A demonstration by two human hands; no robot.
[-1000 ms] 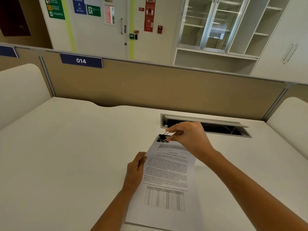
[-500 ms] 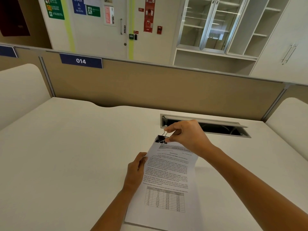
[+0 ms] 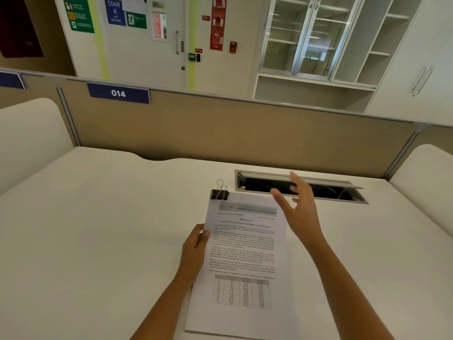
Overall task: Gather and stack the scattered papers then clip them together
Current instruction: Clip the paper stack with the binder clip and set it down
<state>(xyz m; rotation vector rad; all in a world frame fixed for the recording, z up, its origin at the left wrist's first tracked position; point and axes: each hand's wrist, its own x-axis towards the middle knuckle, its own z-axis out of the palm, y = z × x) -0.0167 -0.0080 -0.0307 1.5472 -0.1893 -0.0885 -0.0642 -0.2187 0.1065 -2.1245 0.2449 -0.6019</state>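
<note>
A stack of printed papers [image 3: 245, 256] lies on the white desk [image 3: 98, 229] in front of me, with text and a table on the top sheet. A black binder clip [image 3: 220, 194] grips the stack's far left corner, its wire handles pointing away. My left hand [image 3: 196, 249] holds the stack's left edge, thumb on top. My right hand [image 3: 297, 204] hovers open above the stack's far right corner, fingers spread, apart from the clip.
An open cable tray slot [image 3: 301, 186] sits in the desk just beyond the papers. A tan partition [image 3: 220, 128] with a label "014" [image 3: 118, 93] closes off the far edge. White side panels stand at left and right.
My right hand let go of the binder clip and lifted away to the right with fingers spread. The clip now stays on the stack's corner. The left hand kept its hold.
</note>
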